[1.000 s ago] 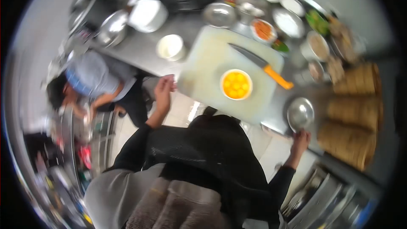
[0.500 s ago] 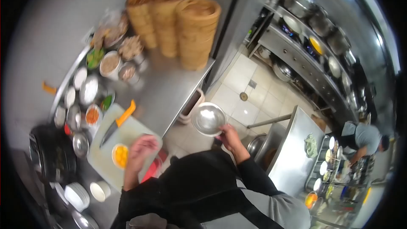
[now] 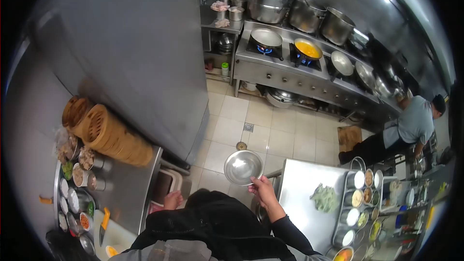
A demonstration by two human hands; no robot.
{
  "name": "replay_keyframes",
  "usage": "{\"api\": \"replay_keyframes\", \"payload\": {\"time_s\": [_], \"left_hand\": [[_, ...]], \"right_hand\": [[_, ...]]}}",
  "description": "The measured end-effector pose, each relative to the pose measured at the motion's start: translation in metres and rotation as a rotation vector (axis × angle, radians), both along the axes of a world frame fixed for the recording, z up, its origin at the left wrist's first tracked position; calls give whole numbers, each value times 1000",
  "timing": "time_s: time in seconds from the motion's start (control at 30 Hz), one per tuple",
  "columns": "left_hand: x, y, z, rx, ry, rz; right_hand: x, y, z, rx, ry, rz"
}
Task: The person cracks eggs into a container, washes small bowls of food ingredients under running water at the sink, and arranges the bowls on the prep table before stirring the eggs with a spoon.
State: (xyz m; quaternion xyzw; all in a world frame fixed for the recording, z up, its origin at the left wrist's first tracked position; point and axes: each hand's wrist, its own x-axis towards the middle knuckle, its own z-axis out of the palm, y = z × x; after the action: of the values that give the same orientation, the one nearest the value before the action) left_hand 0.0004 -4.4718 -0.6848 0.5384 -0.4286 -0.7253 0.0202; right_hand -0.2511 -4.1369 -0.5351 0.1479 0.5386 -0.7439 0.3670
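My right hand (image 3: 263,193) grips the rim of a shiny metal bowl (image 3: 243,168), thumb on the edge, and holds it over the tiled floor. Nothing shows inside the bowl. My left hand (image 3: 173,199) hangs near my waist with its fingers loosely curled, and no object is visible in it. It is beside a pinkish bin (image 3: 166,188) at the end of the left counter. At lower left, a knife with an orange handle (image 3: 106,217) rests on a cutting board (image 3: 118,234), close to a cup of yellow food (image 3: 112,251) cut off by the frame edge.
Ahead stands a steel stove (image 3: 290,75); flames burn under a pale pan (image 3: 266,38) and a pan of yellow liquid (image 3: 308,49). Bamboo steamers (image 3: 116,135) stand on the left counter. At right are a steel table (image 3: 302,188) with a green cloth (image 3: 325,198) and a co-worker (image 3: 411,125).
My view has turned right from the counter towards the stove. My left hand has left the cutting board and the yellow food. The metal bowl remains in my right hand.
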Motion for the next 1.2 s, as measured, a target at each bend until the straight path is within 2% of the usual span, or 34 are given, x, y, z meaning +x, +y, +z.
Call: {"api": "replay_keyframes", "payload": {"time_s": [0.1, 0.2, 0.27, 0.33, 0.4, 0.47, 0.5, 0.57, 0.6, 0.67, 0.77, 0.87, 0.9, 1.07, 1.13, 1.2], "left_hand": [[-79, -14, 8, -17, 119, -68], [-179, -26, 40, 3, 162, -102], [-241, -41, 27, 38, 169, -151], [-321, -51, 20, 132, 287, -226], [-406, -49, 67, 113, 351, -454], [-490, -48, 92, 106, 431, -650], [-531, -47, 97, 114, 468, -694], [-604, -45, 107, 119, 496, -751], [-640, -43, 112, 110, 531, -865], [-706, -41, 121, 112, 578, -1029], [-790, -42, 129, 131, 643, -1149], [-851, -60, 146, 174, 628, -1098], [-865, -64, 160, 87, 634, -959], [-961, -137, 155, -185, 638, -727], [-992, -186, 149, -251, 597, -683], [-1023, -243, 174, -267, 644, -336]], "right_hand": [[-59, -16, -9, -22, -20, -39], [-128, -43, -18, -59, -40, -79], [-166, -46, -23, -18, 16, -106], [-210, -40, -18, 80, 59, -191], [-249, -37, 3, 100, 102, -326], [-290, -32, 8, 210, 188, -369], [-309, -30, 10, 303, 296, -366], [-347, -32, 4, 330, 362, -414], [-366, -34, -1, 359, 429, -463], [-404, -66, 24, 309, 432, -501], [-478, -93, 7, 212, 431, -396], [-573, -122, 8, 168, 484, -261], [-606, -132, 14, 154, 509, -190], [-759, -200, 42, 67, 643, 209], [-794, -235, 69, -75, 565, 213], [-823, -258, 79, -123, 617, 200]]}}
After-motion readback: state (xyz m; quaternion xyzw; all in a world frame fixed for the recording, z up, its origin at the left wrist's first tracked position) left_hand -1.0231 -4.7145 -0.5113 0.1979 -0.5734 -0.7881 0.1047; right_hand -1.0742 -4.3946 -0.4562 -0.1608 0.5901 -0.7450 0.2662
